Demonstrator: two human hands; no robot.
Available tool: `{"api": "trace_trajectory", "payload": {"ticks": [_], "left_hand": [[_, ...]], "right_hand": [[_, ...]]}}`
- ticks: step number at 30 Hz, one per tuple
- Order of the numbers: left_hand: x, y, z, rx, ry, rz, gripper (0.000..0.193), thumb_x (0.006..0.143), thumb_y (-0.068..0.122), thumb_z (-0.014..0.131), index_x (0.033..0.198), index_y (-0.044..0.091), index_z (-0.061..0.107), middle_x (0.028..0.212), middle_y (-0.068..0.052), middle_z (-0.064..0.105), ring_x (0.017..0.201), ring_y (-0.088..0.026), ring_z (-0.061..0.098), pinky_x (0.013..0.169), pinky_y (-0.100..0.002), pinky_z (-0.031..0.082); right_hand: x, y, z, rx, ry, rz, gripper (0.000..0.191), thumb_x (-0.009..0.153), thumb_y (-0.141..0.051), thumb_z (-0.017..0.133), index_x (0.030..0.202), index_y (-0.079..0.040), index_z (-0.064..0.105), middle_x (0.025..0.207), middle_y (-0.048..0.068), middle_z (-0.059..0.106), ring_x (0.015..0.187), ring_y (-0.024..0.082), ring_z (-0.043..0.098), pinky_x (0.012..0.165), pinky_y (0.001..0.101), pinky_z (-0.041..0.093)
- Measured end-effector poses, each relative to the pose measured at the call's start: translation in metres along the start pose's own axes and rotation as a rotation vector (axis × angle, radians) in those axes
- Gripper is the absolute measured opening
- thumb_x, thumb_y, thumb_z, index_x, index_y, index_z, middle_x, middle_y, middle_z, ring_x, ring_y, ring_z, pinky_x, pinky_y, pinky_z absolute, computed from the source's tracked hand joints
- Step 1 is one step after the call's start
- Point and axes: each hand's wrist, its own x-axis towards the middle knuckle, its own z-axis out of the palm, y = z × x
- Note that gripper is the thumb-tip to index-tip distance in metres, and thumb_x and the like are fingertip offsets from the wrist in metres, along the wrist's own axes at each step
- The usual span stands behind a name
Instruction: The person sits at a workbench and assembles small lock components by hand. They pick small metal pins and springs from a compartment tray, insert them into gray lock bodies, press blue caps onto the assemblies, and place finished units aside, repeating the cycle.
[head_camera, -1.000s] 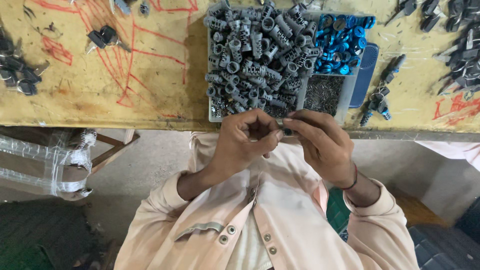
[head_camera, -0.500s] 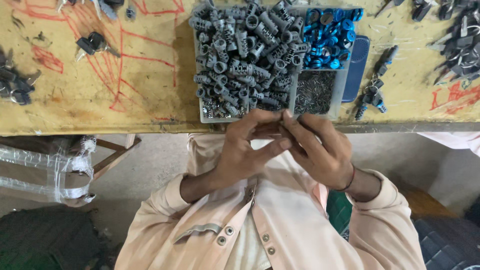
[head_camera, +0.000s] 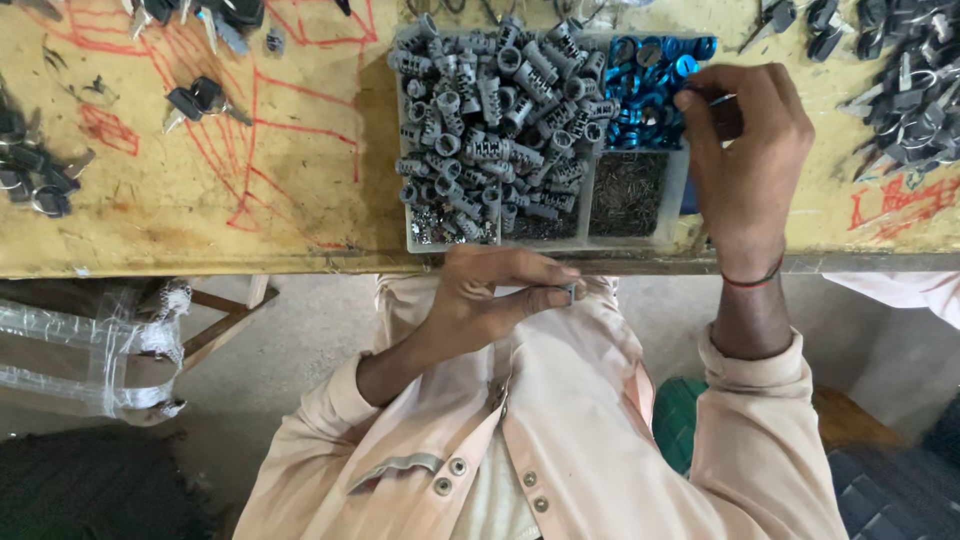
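Observation:
My left hand (head_camera: 490, 293) stays close to my chest, below the bench edge, with its fingertips pinched on a small grey metal cylinder (head_camera: 566, 294). My right hand (head_camera: 745, 165) reaches over the clear plastic tray (head_camera: 408, 240) on the bench. Its fingertips touch the compartment of blue metal rings (head_camera: 640, 90) at the tray's far right; whether it holds one is hidden. The tray's large compartment is heaped with grey lock cylinders (head_camera: 490, 110). A nearer compartment holds tiny dark pins (head_camera: 625, 195).
The yellow wooden bench (head_camera: 250, 200) carries red scribbles. Keys with black heads (head_camera: 200, 100) lie at the left, more dark keys (head_camera: 915, 90) are piled at the right. A plastic-wrapped stool frame (head_camera: 90, 340) stands under the bench at the left.
Both hands were together at my chest working on one small part. My right hand has left it and reached up to the blue rings; my left hand keeps the part.

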Motion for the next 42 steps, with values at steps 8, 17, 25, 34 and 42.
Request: {"api": "trace_trajectory", "payload": {"ticks": [8,17,25,34,42], "left_hand": [[0.001,-0.008,0.001,-0.085,-0.035,-0.061,0.019,0.093,-0.001,0.079,0.110,0.004,0.075,0.111,-0.010,0.078,0.104,-0.017,0.077,0.095,-0.029,0.064],[0.002,-0.007,-0.005,-0.021,-0.060,-0.051,0.018,0.092,0.001,0.080,0.109,0.005,0.076,0.107,-0.008,0.079,0.098,-0.015,0.077,0.088,-0.027,0.062],[0.008,-0.007,-0.009,-0.008,-0.130,-0.067,0.017,0.092,0.002,0.080,0.108,0.007,0.076,0.106,-0.007,0.079,0.097,-0.015,0.078,0.087,-0.027,0.062],[0.010,-0.004,-0.005,0.094,-0.166,0.011,0.019,0.090,0.000,0.081,0.107,0.008,0.076,0.106,-0.006,0.079,0.098,-0.018,0.078,0.087,-0.029,0.062],[0.013,-0.004,-0.004,0.126,-0.175,0.033,0.017,0.091,0.000,0.080,0.105,0.008,0.075,0.107,-0.005,0.079,0.099,-0.018,0.078,0.087,-0.030,0.063]], "right_hand": [[0.002,0.012,-0.005,0.093,-0.086,0.081,0.016,0.105,0.006,0.082,0.110,0.006,0.067,0.098,0.011,0.065,0.078,0.014,0.065,0.069,0.0265,0.050],[0.017,0.039,-0.040,0.389,-0.068,0.214,0.008,0.117,0.002,0.065,0.123,0.006,0.069,0.093,0.009,0.068,0.075,0.010,0.068,0.066,0.0206,0.052],[0.030,0.064,-0.030,-0.045,-0.252,-0.201,0.008,0.097,0.009,0.075,0.103,0.009,0.070,0.095,0.017,0.071,0.087,0.024,0.072,0.076,0.0317,0.055],[0.045,0.074,-0.019,-0.127,-0.364,-0.183,0.013,0.092,0.000,0.075,0.100,0.005,0.065,0.090,0.015,0.070,0.087,0.029,0.070,0.079,0.0389,0.054],[0.047,0.069,-0.015,-0.384,-0.346,-0.288,0.012,0.087,0.000,0.074,0.095,0.002,0.064,0.088,0.018,0.066,0.084,0.036,0.065,0.072,0.0435,0.050]]}}
